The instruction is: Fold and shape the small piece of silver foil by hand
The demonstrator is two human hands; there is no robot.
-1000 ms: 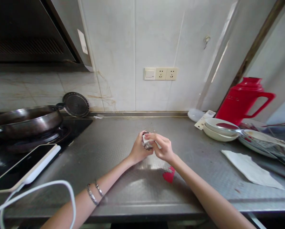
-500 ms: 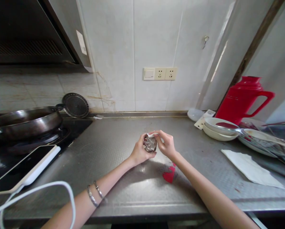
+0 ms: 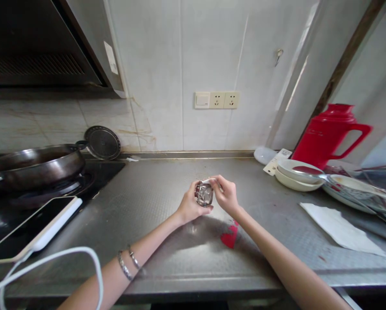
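Observation:
My left hand (image 3: 191, 206) is wrapped round a small brownish see-through glass (image 3: 204, 195), its facets catching the light. It is held above the middle of the steel counter (image 3: 141, 206). At the far right of its rim, my right hand (image 3: 226, 196) pinches a small white piece of tissue (image 3: 207, 181) with thumb and fingers. The tissue lies along the rim; the rest of it is hidden by the fingers. Below the right forearm, a red torn patch (image 3: 229, 237) shows on the counter.
A folded white tissue (image 3: 341, 228) lies at the right, in front of stacked bowls (image 3: 297, 183) and a red thermos (image 3: 325, 133). On the left are a pan (image 3: 47, 165) on the hob, a round dark disc (image 3: 102, 143) and a phone (image 3: 31, 228) with a white cable (image 3: 79, 248).
My right fingers have shifted slightly along the glass's rim, and the tissue now shows as a narrower strip there. My left hand keeps its hold on the glass.

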